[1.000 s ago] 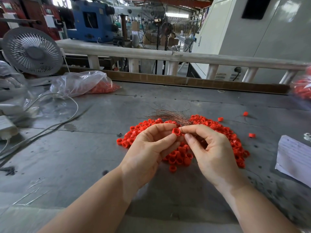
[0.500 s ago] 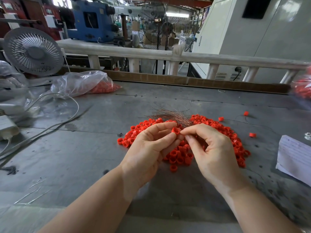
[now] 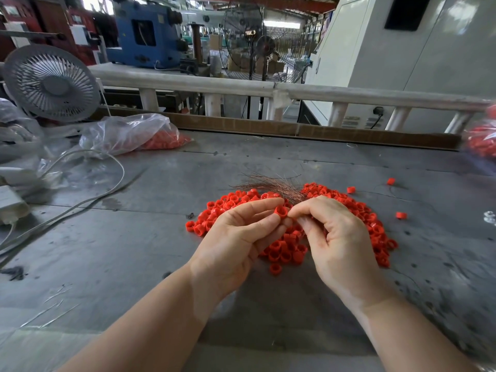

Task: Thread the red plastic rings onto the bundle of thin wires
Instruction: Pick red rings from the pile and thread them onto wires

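Left hand (image 3: 236, 237) pinches one small red plastic ring (image 3: 281, 211), bore facing up; right hand (image 3: 338, 237) pinches thin coppery wire bundle (image 3: 271, 185), fanning away up-left, just beside the ring.

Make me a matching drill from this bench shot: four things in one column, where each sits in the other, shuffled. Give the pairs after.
Things
1. held ring
2. wire bundle
3. plastic bag
4. fan

Places
A. far left edge of the table, upright
B. pinched in the left hand
C. left rear of the table, lying flat with red rings inside
D. fanning out beyond the fingertips of the right hand, over the ring pile

Pairs: 1-B, 2-D, 3-C, 4-A
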Motion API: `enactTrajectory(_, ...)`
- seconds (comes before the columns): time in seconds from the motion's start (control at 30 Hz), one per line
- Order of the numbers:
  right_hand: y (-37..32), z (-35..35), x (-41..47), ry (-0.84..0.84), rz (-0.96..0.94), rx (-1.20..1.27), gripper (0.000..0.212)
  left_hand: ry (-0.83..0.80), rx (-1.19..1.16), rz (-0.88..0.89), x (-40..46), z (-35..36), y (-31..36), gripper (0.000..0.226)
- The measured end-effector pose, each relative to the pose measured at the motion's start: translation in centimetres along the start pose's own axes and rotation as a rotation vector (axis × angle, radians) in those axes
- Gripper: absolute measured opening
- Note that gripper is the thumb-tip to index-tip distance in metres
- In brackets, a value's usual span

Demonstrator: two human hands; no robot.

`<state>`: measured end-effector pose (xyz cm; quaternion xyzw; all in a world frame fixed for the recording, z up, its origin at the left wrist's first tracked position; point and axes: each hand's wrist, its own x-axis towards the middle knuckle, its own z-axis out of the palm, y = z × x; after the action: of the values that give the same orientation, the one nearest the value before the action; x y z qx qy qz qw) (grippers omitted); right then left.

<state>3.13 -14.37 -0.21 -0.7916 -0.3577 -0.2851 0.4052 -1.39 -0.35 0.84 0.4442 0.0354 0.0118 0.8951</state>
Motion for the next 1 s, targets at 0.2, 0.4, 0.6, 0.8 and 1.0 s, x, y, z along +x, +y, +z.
enactTrajectory(0.2,-0.18,0.0,0.02,-0.006,0.057,0.07,0.012,-0.002,-0.032,-0.017,0.11,-0.18,0.1,0.024)
enactTrajectory(0.4,-0.42,-0.16,0.05,-0.036,0.121,0.156,0.013,-0.007,-0.043,-0.023,0.08,-0.3,0.01,0.021)
enactTrajectory(0.6,-0.66,-0.4,0.08,-0.029,0.188,0.225,0.014,-0.021,-0.041,-0.032,0.02,-0.25,0.12,0.021)
enactTrajectory(0.8,-0.66,-0.39,0.15,-0.048,0.22,0.243,0.021,-0.011,-0.091,-0.063,0.01,-0.02,0.26,0.021)
enactTrajectory(1.0,-0.82,-0.46,0.17,-0.035,0.246,0.272,0.023,0.008,-0.124,-0.089,0.06,0.13,0.31,0.023)
